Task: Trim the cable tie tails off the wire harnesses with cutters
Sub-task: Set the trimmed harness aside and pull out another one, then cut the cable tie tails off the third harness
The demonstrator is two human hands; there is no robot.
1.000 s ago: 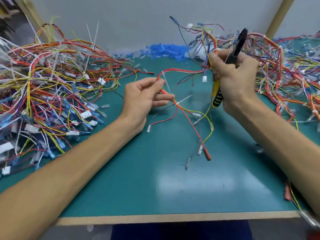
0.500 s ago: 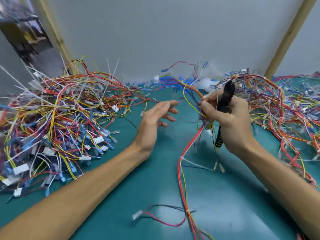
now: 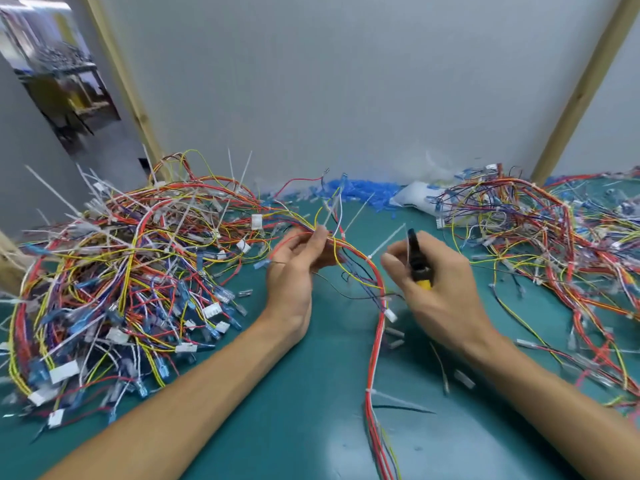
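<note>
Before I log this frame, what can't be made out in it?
Head view only.
- The cutters: blades motion-blurred, handles buried in the right hand; open or closed is unclear.
- The wire harness: lower end cut off by the bottom edge.
- The left hand: which wires it pinches is lost in the tangle.

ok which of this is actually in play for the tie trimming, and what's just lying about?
In play: left hand gripping the harness; right hand holding the cutters; untrimmed tie tail between them.
Lying about: left harness pile, tails sticking up; right harness pile; blue bits and white bag at the back wall.
</note>
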